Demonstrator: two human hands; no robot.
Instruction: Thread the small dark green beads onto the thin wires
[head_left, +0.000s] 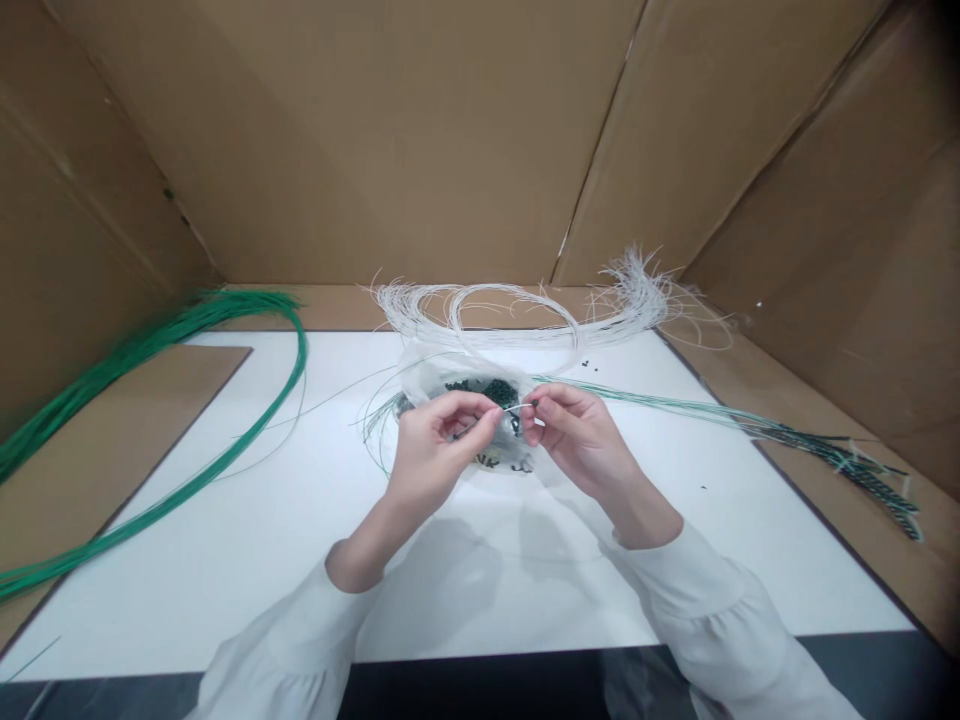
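My left hand [435, 445] is closed in a pinch on a thin white strand [516, 407], which spans the short gap between my two hands. Opposite it, my right hand [592, 450] pinches a small dark bead [535, 403] at the strand's other end. Just beneath and behind my fingers lies a clear plastic bag [421, 372] with many dark green beads [495, 390] in it. My hands partly cover this bag. Whether the strand passes through the bead is too small to tell.
A bundle of white strands [517, 325] lies coiled at the back. Long green strands [300, 350] curve along the left. On the right, thin green strands [675, 403] end in beaded lengths [870, 480]. Cardboard walls [375, 150] enclose the white table [262, 560].
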